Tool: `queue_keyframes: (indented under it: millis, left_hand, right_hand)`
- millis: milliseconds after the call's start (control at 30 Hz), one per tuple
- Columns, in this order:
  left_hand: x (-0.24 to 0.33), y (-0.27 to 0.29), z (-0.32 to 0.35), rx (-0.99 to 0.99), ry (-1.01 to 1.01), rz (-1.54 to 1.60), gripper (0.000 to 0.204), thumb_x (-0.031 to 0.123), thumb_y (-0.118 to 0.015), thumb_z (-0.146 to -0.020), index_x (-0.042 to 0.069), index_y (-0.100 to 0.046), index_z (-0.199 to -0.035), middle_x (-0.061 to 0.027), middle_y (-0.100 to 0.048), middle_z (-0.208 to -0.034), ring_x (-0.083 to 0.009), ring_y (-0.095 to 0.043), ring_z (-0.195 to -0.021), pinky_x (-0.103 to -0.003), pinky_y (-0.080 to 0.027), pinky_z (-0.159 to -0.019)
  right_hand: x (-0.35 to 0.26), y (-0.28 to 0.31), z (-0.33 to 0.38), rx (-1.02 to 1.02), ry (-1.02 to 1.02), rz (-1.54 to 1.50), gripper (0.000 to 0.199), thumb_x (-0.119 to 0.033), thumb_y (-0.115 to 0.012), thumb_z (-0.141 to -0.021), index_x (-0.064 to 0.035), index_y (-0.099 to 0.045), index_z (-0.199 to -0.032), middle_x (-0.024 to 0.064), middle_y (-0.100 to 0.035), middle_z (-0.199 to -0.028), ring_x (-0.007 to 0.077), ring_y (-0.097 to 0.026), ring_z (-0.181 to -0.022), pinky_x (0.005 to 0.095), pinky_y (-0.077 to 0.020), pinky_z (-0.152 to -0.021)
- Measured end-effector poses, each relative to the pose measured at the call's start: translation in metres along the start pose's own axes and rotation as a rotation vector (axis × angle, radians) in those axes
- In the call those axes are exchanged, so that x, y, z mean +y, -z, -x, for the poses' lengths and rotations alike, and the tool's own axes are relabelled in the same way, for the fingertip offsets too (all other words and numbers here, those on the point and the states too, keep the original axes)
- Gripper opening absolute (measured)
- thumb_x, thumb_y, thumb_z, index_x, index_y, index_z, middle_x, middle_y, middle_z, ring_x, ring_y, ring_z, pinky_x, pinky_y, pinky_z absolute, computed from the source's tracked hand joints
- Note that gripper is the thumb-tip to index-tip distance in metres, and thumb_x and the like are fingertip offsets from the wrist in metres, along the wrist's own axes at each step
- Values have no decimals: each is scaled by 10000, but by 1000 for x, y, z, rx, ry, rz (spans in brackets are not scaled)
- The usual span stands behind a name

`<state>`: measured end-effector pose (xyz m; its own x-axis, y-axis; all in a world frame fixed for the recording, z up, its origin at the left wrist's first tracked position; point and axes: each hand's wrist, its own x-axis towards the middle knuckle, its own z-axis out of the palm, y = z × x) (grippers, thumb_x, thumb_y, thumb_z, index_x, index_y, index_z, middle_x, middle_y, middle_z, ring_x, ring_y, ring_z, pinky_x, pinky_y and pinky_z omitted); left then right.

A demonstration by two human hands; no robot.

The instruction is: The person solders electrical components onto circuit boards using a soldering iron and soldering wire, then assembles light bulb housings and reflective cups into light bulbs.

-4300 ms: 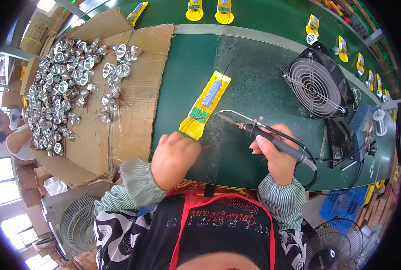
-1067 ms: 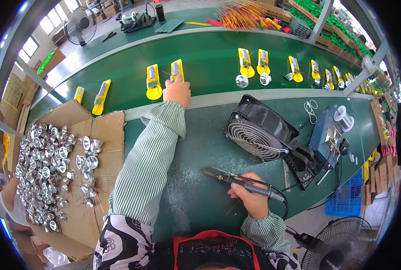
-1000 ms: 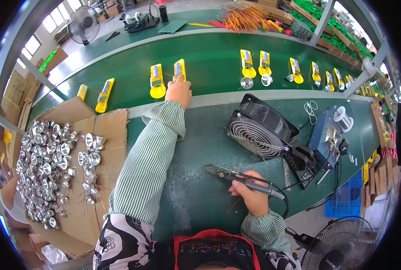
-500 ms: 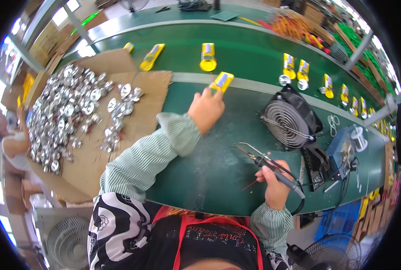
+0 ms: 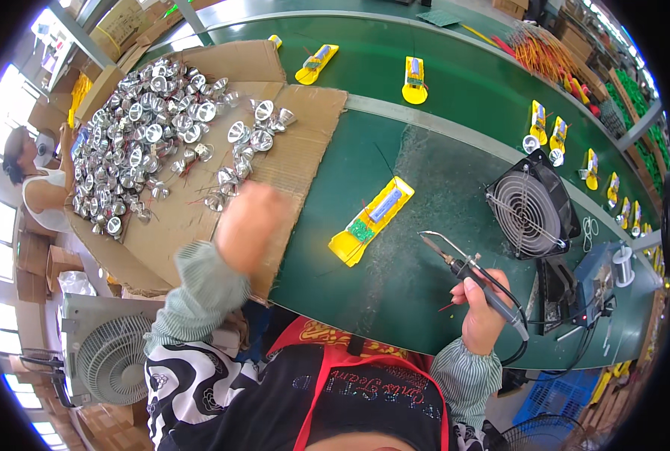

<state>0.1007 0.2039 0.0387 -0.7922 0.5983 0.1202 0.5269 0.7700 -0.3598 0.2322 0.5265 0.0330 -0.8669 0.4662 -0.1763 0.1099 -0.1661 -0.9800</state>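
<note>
My right hand [image 5: 482, 310] grips a grey-handled soldering iron [image 5: 494, 299] with a thin metal tube along its tip, pointing up and left. In front of me on the green bench lies a yellow flashlight casing [image 5: 347, 248], which holds a blue battery [image 5: 386, 205] and a small green circuit board [image 5: 360, 231]. No hand touches that casing. My left hand [image 5: 251, 225] is over the edge of the cardboard, smeared by motion, so its fingers are unclear. Just beyond it are silver reflector cups [image 5: 261, 140] with thin wires.
A large heap of reflector cups [image 5: 136, 143] covers the cardboard [image 5: 312, 124] at left. More yellow casings [image 5: 414, 81] sit along the green belt [image 5: 470, 113] behind. A round fan [image 5: 530, 210], a soldering station [image 5: 579, 282] and a solder spool [image 5: 623, 267] stand at right. Another person [image 5: 45, 180] is at far left.
The yellow casing came from the belt edge onto the bench and was let go. My left hand moved back and left toward the reflector cups. The right hand still holds the soldering iron.
</note>
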Motion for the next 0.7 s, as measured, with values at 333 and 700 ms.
queue_keyframes:
  millis: [333,700]
  left_hand:
    - [-80,-44,-15,91,76,189,65,91,-602,-712,83,-628,-771,-47,-575,-889,-247,-518,-883,-369,-445,-737]
    - [-22,-3,-31,-52,645,1456,130,105,-601,-848,-2,-609,-921,10,-570,-749,-39,-476,-629,-179,-391,-492]
  right_hand:
    - [4,-7,-1,-82,-44,-11,152,6,-573,-795,43,-497,-920,143,-625,-720,148,-599,-581,233,-495,-541]
    - [2,-18,-3,-140,-81,-15,163,20,-587,-792,57,-511,-931,141,-625,-750,158,-624,-630,250,-520,-571]
